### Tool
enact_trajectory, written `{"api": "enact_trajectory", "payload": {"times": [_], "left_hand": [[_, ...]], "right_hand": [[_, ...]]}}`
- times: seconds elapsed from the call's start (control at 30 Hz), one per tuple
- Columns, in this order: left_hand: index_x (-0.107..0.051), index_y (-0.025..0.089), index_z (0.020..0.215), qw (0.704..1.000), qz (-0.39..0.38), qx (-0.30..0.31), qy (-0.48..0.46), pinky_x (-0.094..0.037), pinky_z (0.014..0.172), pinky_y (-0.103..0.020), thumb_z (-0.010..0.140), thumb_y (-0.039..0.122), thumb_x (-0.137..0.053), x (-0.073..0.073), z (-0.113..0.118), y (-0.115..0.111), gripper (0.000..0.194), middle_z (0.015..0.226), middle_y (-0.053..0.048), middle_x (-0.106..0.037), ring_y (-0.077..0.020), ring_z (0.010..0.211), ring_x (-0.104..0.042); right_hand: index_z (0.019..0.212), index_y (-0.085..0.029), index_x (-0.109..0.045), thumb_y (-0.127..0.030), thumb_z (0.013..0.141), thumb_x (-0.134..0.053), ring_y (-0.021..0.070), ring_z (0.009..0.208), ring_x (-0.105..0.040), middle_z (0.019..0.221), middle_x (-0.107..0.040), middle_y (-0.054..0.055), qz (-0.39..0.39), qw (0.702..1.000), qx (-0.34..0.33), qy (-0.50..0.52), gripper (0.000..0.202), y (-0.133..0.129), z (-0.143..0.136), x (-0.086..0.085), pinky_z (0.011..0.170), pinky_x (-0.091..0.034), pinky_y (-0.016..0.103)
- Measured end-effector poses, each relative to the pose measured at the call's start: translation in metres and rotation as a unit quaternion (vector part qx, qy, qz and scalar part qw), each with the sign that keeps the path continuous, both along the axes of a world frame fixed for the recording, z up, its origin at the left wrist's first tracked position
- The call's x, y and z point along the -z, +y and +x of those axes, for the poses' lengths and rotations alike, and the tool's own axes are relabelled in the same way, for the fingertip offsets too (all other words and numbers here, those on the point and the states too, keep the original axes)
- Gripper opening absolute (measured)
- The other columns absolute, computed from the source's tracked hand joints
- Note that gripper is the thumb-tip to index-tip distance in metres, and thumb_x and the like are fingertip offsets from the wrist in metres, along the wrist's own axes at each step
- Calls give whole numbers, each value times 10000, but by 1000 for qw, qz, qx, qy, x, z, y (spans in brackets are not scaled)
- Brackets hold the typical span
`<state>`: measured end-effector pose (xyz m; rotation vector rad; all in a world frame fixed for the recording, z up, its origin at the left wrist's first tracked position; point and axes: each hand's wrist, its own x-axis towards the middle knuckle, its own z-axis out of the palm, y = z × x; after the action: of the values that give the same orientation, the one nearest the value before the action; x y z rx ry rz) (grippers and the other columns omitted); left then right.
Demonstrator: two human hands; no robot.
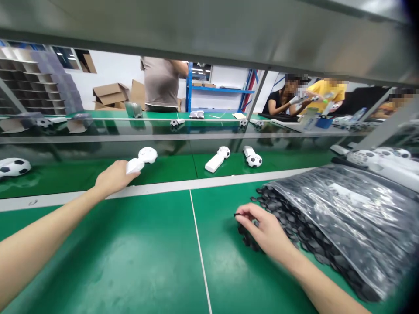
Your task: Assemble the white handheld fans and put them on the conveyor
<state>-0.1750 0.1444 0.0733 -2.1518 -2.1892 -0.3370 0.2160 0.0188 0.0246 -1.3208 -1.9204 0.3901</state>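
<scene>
At the left, my left hand [113, 178] is closed around the handle of a white handheld piece with a round head [148, 155], over the edge of the dark green belt. My right hand [262, 224] pinches a small thin black piece [237, 214] between thumb and fingertips. Below and behind that hand lie loose black pieces [250, 241], partly hidden by it. To its right, a clear plastic bag [347, 209] lies on its side, with many flat black pieces [307, 233] spilling from its open edge onto the green tabletop [150, 257].
On the belt [176, 168] lie two white soccer-ball handheld pieces [215, 162] [253, 160] and another ball head [15, 167] at far left. More white pieces [379, 156] are piled at right. A metal shelf [209, 30] hangs overhead. Several people [162, 83] are beyond the line.
</scene>
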Motion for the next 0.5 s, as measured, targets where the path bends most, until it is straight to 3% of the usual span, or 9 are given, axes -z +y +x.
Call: {"api": "enact_trajectory", "payload": {"times": [0.13,0.27,0.37,0.5], "left_hand": [[-443,145,1129,991,-7,130,19,-418,705,-364,821,512,-335,2,66,-82,491,1100,-139,-534,-289,936,-539],[-492,172,1077,978,-84,188,25,-428,666,-372,815,486,-356,15,112,-148,431,1003,-102,-577,-265,825,-566],[-517,199,1086,966,-112,232,38,-431,676,-381,783,444,-423,23,132,-165,401,984,-80,-589,-266,817,-571],[-412,216,1257,961,-68,269,11,-420,811,-394,715,451,-524,25,154,-154,601,1193,-81,-511,-286,1030,-508]], "right_hand": [[831,-193,-589,-207,849,-501,147,706,-564,777,-595,19,22,999,-33,36,91,-10,-6,-5,670,-446,258],[783,-198,-599,-185,832,-542,149,733,-555,768,-600,17,63,993,-84,45,76,-21,-12,-8,677,-443,267],[783,-209,-617,-207,812,-586,154,786,-546,788,-575,13,77,990,-115,38,43,-27,-14,-9,715,-448,289],[809,-225,-649,-231,796,-615,168,866,-512,851,-542,23,84,984,-157,-17,37,-31,-16,-8,795,-433,332]]}}
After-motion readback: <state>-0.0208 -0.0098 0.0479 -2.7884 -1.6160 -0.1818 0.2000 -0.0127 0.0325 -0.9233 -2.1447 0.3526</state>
